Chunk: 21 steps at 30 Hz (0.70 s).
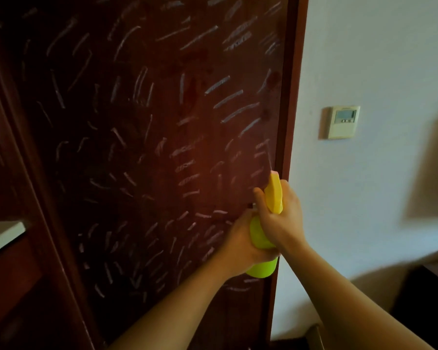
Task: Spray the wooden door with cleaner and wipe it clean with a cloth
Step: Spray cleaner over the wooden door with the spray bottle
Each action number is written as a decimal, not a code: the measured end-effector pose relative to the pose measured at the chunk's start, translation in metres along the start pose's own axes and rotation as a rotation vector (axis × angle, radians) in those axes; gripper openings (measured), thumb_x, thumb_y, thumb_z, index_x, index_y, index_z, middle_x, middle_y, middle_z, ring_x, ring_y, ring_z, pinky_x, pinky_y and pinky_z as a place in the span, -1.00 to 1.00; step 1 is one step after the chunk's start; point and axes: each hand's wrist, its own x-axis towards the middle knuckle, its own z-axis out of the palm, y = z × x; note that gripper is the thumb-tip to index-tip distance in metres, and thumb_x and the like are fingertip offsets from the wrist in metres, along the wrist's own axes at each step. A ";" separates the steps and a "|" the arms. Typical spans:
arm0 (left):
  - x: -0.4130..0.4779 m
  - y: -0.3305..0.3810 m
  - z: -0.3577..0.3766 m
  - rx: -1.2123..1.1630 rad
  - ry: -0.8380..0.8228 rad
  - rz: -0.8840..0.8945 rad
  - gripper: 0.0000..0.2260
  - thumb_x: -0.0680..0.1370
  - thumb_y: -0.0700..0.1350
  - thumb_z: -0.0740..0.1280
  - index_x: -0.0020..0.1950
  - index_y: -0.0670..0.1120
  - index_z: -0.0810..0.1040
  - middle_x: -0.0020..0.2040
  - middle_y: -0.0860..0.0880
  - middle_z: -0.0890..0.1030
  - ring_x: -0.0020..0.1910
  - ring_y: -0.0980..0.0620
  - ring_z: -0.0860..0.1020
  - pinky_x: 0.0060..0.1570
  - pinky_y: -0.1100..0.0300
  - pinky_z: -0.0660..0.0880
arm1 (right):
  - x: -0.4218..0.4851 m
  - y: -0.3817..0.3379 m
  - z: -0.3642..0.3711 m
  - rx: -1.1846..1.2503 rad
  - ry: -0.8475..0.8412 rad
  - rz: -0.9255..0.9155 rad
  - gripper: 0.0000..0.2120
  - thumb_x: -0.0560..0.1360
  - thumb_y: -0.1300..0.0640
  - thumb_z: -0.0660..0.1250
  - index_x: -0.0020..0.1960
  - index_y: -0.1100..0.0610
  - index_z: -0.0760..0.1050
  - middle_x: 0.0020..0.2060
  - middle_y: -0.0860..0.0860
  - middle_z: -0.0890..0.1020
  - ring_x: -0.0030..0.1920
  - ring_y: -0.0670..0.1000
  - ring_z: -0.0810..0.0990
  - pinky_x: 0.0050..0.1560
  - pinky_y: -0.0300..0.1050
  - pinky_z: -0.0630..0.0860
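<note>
Wooden door (137, 147), dark reddish-brown, is filling the left and middle of the view, standing close in front of the person and running up past the top edge. Short pale streaks (228, 99) are covering its face in slanted dashes from top to bottom. A white wall (377, 59) is taking up the rest of the view, meeting the door's right edge. At the far left a dark wooden panel (10, 173) is running alongside the door, with a pale ledge (3, 236) showing beside it. A broad shadow (430, 168) is lying on the wall at the right. Below it, dark furniture (427, 299) is sitting in the lower right corner, too dim to make out.

Both bare forearms are reaching up from the bottom edge and covering part of the door's lower right area. The left hand (240, 243) is gripping the green body of a spray bottle (259, 238) from the left, fingers curled round it. The right hand (281, 218) is wrapping round the bottle's neck below the yellow spray head (274, 193), fingers closed on it and hiding the trigger. The bottle is being held upright near the door's right edge, nozzle pointing up along the wood.

A small beige wall control panel (343, 121) is hanging on the wall, well apart from the hands. A thin jet (269, 157) is leaving the nozzle.
</note>
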 end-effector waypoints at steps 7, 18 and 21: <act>-0.020 -0.020 -0.051 -0.006 0.081 -0.080 -0.31 0.15 0.02 0.58 0.24 0.13 0.42 0.20 0.04 0.57 0.21 0.08 0.56 0.20 -0.01 0.53 | -0.015 -0.034 0.051 0.070 -0.084 -0.060 -0.66 0.48 -0.20 0.28 -0.08 0.09 0.41 -0.21 0.01 0.52 -0.20 -0.03 0.53 -0.19 -0.09 0.50; -0.061 -0.066 -0.172 0.026 0.253 -0.196 -0.27 0.18 -0.12 0.64 0.24 0.19 0.41 0.15 0.15 0.58 0.15 0.22 0.57 0.15 0.04 0.58 | -0.038 -0.106 0.162 0.204 -0.246 -0.140 -0.60 0.44 -0.27 0.25 -0.14 0.09 0.38 -0.27 -0.04 0.49 -0.24 -0.08 0.49 -0.24 -0.27 0.37; -0.076 -0.079 -0.207 0.001 0.295 -0.233 -0.23 0.14 -0.03 0.63 0.28 0.21 0.41 0.19 0.11 0.60 0.20 0.10 0.58 0.15 -0.13 0.58 | -0.049 -0.127 0.197 0.241 -0.294 -0.158 -0.63 0.46 -0.22 0.29 -0.14 0.09 0.37 -0.27 -0.03 0.48 -0.24 -0.07 0.49 -0.24 -0.31 0.37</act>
